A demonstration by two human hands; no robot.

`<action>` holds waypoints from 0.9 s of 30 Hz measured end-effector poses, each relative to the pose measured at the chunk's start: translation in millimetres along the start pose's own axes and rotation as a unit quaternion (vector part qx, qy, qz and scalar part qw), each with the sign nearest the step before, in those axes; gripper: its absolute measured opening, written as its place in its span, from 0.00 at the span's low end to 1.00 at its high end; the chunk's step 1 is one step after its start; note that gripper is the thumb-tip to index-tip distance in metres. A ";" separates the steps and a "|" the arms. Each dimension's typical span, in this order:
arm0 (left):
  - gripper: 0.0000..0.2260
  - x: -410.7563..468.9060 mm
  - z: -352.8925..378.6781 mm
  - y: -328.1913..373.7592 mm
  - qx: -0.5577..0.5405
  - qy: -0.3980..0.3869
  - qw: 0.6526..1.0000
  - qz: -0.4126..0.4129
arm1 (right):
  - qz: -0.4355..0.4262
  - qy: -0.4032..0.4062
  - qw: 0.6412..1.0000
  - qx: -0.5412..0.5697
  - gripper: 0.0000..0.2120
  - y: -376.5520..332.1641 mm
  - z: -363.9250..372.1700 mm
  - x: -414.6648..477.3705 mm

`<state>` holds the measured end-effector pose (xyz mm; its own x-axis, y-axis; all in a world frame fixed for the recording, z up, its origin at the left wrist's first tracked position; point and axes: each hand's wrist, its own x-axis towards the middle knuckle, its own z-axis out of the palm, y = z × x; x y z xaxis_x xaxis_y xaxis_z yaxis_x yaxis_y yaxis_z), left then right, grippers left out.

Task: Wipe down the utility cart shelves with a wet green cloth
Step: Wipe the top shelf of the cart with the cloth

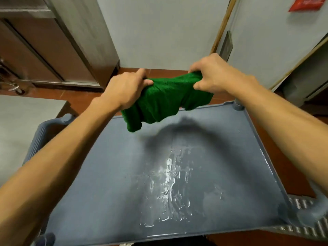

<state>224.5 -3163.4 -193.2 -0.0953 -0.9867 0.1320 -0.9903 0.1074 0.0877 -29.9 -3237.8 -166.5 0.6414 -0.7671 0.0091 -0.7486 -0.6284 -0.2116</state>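
A green cloth (165, 100) hangs bunched in the air above the far edge of the grey cart's top shelf (115, 174). My left hand (124, 89) grips its left end and my right hand (213, 75) grips its right end, so the cloth stretches between them. The lower folds droop toward the shelf without touching it. A wet, shiny streak (170, 183) runs down the middle of the shelf, and the cloth's shadow falls just beyond it.
The cart's ribbed handle (38, 139) sticks out at the left and a corner post (238, 104) stands at the far right. A metal cabinet (53, 50) and white wall lie behind. A grey counter (21, 121) is at the left, red tile floor around.
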 end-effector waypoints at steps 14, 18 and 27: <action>0.16 28.9 224.2 35.2 -0.023 -0.170 0.983 -0.071 | 0.017 -0.062 0.998 0.015 0.21 100.0 214.0 -14.7; 0.13 15.0 253.1 41.8 -0.096 -0.184 0.977 -0.057 | 0.024 -0.133 0.989 0.067 0.38 108.9 246.7 -13.1; 0.27 -6.5 254.3 56.3 -0.051 -0.210 0.974 -0.063 | 0.025 -0.133 0.990 0.033 0.36 100.0 256.5 -12.9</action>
<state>143.8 -3182.1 -440.2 -0.0278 -0.9533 -0.3008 -0.9836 -0.0275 0.1781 -69.9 -3257.8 -438.4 0.6316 -0.7310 -0.2583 -0.7738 -0.5733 -0.2696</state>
